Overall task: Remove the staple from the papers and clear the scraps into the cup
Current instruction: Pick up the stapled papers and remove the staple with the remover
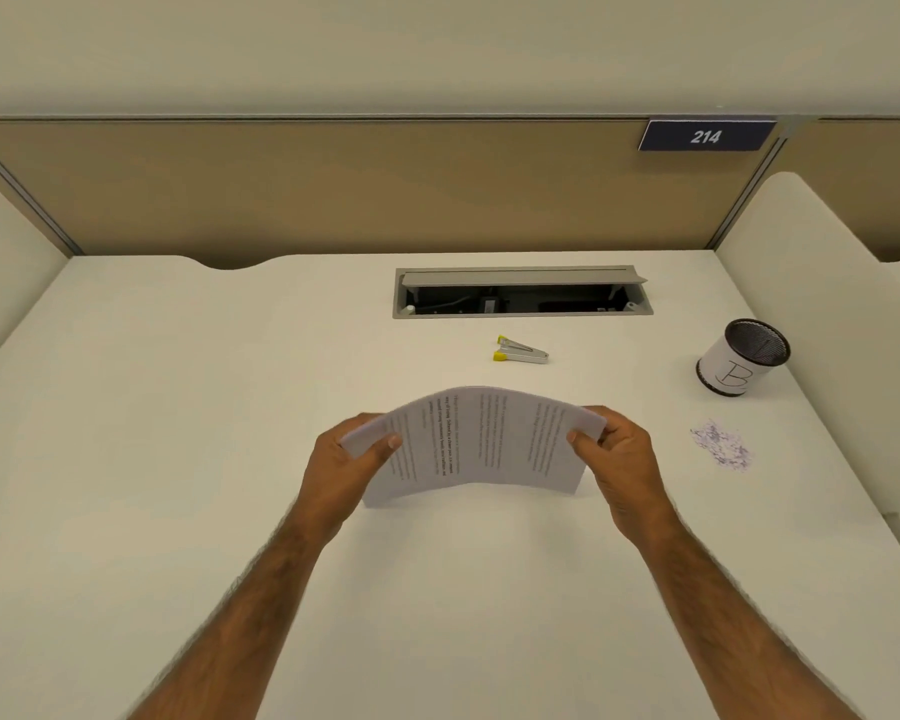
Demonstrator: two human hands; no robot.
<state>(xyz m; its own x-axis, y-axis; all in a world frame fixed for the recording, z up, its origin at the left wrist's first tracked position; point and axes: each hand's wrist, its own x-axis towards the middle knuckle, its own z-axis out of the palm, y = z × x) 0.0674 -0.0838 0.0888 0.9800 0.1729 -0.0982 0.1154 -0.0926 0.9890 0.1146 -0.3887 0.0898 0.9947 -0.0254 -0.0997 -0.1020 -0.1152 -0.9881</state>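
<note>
A stack of printed papers [481,444] is held above the white desk, bowed upward in the middle. My left hand [344,465] grips its left edge with the thumb on top. My right hand [619,459] grips its right edge the same way. No staple is visible on the sheets from here. A staple remover [519,350] with yellow tips lies on the desk beyond the papers. A black mesh cup [744,356] with a white label stands at the right. A small pile of paper scraps [723,444] lies in front of the cup.
An open cable hatch [523,293] is set into the desk [178,407] behind the staple remover. White side dividers [822,314] flank the desk, and a tan back panel carries a sign reading 214 [705,136].
</note>
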